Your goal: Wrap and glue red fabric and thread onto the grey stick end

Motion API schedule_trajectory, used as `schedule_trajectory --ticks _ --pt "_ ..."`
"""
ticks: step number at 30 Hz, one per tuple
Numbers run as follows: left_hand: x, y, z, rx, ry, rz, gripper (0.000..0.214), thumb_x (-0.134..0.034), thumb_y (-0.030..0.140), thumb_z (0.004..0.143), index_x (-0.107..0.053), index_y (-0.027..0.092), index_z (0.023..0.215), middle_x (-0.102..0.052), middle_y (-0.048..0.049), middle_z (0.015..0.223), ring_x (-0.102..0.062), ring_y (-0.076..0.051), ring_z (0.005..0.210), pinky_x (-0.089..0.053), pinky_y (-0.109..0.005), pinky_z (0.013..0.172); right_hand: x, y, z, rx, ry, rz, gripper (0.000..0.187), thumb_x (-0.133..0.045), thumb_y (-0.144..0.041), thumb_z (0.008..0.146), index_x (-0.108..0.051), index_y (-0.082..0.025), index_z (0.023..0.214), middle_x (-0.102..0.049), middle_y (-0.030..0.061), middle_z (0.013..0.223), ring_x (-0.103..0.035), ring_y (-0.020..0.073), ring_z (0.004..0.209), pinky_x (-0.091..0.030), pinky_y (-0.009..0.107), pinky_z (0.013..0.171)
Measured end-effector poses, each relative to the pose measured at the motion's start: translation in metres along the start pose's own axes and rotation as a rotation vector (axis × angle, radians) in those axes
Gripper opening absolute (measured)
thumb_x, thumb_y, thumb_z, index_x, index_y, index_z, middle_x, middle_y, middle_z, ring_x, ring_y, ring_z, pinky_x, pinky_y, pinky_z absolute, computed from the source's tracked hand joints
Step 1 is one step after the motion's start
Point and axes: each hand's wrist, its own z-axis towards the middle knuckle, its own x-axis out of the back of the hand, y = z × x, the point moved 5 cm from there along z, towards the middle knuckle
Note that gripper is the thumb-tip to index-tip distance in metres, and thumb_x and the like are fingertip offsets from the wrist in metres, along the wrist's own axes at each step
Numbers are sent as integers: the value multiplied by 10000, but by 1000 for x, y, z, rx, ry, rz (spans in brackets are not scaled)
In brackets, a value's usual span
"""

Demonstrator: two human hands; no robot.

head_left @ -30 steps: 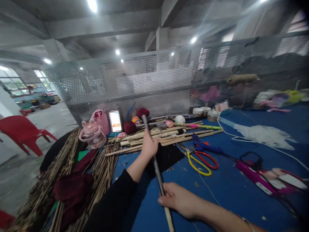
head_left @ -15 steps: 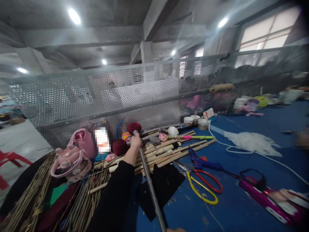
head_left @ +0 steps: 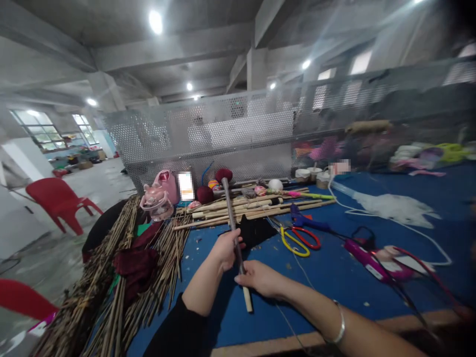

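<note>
Head view: both hands are on one long stick (head_left: 231, 213), held at a slant over the blue bench (head_left: 334, 282). The left hand (head_left: 225, 248) has its fingers clenched around the shaft about two thirds of the way down. The right hand (head_left: 260, 280), with a bangle (head_left: 340, 327) on its wrist, sits just below it, fingers pinched on the same shaft. The two hands are close to touching.

The stick's far end carries a dark red ball (head_left: 223, 174), which is already in place. From the ball down to the hands the shaft looks grey, as if covered or wrapped. Below the right hand a short wood end (head_left: 247, 301) is bare and pale, with its tip near or on the bench. By that showing, most of the length seems finished and only this lowest stretch is left uncovered. Motion blur hides whether the grey layer is tape, thread or paint.

A black cloth (head_left: 258, 230) lies just beyond the hands. Yellow and red scissors (head_left: 297, 241) and a blue glue gun (head_left: 308, 223) lie to its right. Plain canes (head_left: 253, 208) are stacked beyond the cloth, before the mesh screen (head_left: 223, 129), and none of them is grey. Twigs (head_left: 111, 277) are heaped at the left edge, with a red chair (head_left: 59, 201) on the floor past them.
</note>
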Motion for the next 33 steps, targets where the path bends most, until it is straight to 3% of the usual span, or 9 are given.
schedule_trajectory --ticks 5,9,12,16,18,22,25,30,33 --pt "-17 -5 -10 115 14 -172 235 -558 304 753 -374 187 665 -338 94 483 -279 -27 328 -215 -163 351 2 -14 -12 -43 107 -86 265 -615 -244 685 -381 -172 584 -329 -75 492 -267 55 460 -182 211 442" --pt "-14 3 0 241 -112 -301 282 -458 298 804 -309 192 589 -175 113 436 -133 -22 311 -114 -149 321 -10 -14 -21 6 -78 306 276 -545 -399 756 -364 -200 692 -302 -107 461 -203 43 370 -150 197 369" --pt "-6 3 1 324 -178 -400 292 -465 331 803 -344 181 584 -181 108 435 -165 -21 313 -154 -135 314 -14 -9 -22 -11 -155 523 308 -581 -438 732 -385 -202 763 -314 -124 463 -164 33 342 -125 179 324" --pt "-1 -7 -9 395 -161 -460 193 -503 304 788 -436 167 670 -364 71 471 -340 -42 343 -297 -150 336 -16 -8 -13 -27 -156 507 350 -639 -436 690 -389 -193 721 -285 -139 407 -150 23 303 -94 180 295" --pt "0 -11 -14 399 -141 -479 169 -520 280 780 -432 170 685 -396 65 485 -360 -45 345 -288 -145 324 -20 -10 -9 -24 -167 483 362 -658 -427 677 -385 -191 698 -276 -142 391 -149 20 294 -84 184 291" --pt "1 -10 -16 425 -207 -538 227 -533 292 777 -395 175 640 -238 109 438 -186 -13 296 -129 -121 287 -30 -16 -7 -32 -301 584 311 -634 -406 714 -424 -184 768 -276 -136 409 -136 27 315 -88 187 302" --pt "-1 0 -15 446 -294 -574 274 -533 357 778 -407 167 628 -201 111 445 -177 -12 307 -138 -119 291 -28 -19 -12 -39 -370 675 308 -622 -401 726 -456 -176 855 -288 -123 457 -133 32 354 -75 185 328" --pt "-11 3 -15 420 -281 -561 196 -502 309 800 -444 165 680 -377 68 483 -371 -42 359 -323 -142 347 -6 -17 -15 33 -175 458 326 -675 -372 676 -422 -166 677 -302 -105 465 -196 30 396 -117 200 379" --pt "-17 -5 -14 397 -242 -538 149 -535 236 768 -431 175 679 -405 67 482 -371 -49 341 -299 -151 327 -1 -11 -14 28 -43 316 369 -707 -351 640 -391 -160 619 -317 -88 511 -238 35 470 -160 195 434"
